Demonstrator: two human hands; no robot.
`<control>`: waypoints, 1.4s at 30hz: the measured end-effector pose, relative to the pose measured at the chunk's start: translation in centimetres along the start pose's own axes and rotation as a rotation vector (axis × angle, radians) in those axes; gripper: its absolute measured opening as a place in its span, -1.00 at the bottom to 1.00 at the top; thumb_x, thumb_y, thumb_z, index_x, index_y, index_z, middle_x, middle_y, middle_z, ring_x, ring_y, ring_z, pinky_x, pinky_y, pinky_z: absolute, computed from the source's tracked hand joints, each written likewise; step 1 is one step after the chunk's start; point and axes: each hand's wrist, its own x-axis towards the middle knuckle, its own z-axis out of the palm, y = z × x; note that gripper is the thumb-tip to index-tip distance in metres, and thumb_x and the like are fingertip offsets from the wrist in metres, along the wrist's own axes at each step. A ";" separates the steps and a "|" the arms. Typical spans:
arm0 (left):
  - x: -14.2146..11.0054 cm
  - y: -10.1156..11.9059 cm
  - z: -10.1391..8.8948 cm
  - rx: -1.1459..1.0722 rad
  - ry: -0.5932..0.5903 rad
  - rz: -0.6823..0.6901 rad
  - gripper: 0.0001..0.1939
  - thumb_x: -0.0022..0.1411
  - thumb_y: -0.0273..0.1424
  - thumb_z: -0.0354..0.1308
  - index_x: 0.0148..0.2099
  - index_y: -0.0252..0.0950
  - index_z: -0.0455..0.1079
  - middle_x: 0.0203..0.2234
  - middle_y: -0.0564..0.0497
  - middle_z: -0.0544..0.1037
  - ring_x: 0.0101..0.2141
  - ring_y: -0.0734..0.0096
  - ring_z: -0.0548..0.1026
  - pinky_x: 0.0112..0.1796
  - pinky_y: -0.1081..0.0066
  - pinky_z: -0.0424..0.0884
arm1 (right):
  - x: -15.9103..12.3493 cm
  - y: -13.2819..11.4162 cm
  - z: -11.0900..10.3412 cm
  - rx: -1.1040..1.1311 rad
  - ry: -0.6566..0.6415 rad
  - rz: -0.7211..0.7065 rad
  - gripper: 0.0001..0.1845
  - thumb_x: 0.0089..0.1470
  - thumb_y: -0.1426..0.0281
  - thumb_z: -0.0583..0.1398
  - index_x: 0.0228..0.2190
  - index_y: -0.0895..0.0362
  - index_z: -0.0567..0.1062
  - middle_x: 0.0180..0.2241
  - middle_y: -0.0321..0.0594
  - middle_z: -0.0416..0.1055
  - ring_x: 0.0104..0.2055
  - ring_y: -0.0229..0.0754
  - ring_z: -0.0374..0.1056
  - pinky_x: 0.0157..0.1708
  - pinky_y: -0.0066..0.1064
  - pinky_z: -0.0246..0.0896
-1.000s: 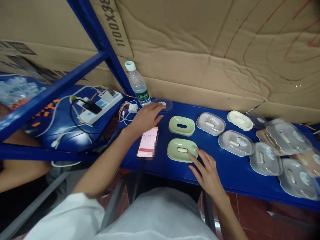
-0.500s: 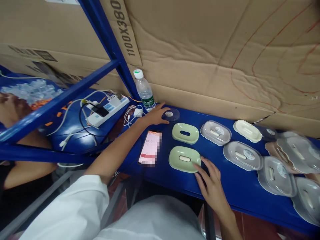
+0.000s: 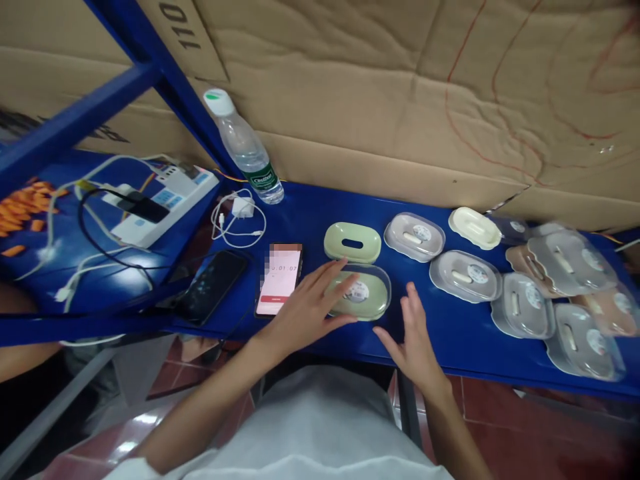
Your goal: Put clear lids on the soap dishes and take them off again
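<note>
A pale green soap dish (image 3: 370, 310) lies on the blue table with a clear plastic lid (image 3: 384, 283) over it; the lid carries a round white label. My left hand (image 3: 313, 303) reaches over the lid's left side, fingers stretched and spread, fingertips on or just above it. My right hand (image 3: 413, 343) is off the dish's right edge, with the thumb apart from the straight fingers and nothing in it. Just behind sits a second green piece (image 3: 359, 233), uncovered, with an oval slot in its middle.
Several lidded grey dishes (image 3: 465, 277) stand to the right, with a cream dish (image 3: 475, 227) behind them. Left of my hands are a lit phone (image 3: 280, 267), a dark phone (image 3: 215, 283), a white charger cable (image 3: 240, 220), a water bottle (image 3: 247, 150) and a power strip (image 3: 165, 207).
My left hand has come from the back left with the clear lid, which now lies over the front green dish. My right hand has moved off that dish's edge. The camera view has shifted.
</note>
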 end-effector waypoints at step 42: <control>0.0 -0.8 3.2 -0.064 -0.119 0.017 -0.24 0.42 -0.09 0.31 0.52 -0.15 0.19 0.45 -0.36 0.12 0.45 -0.21 0.21 0.32 -0.17 0.37 | 0.3 0.6 0.1 0.195 -0.071 0.095 -0.31 0.48 0.25 0.14 0.52 -0.12 0.11 0.50 -0.08 0.16 0.53 0.01 0.13 0.46 0.02 0.19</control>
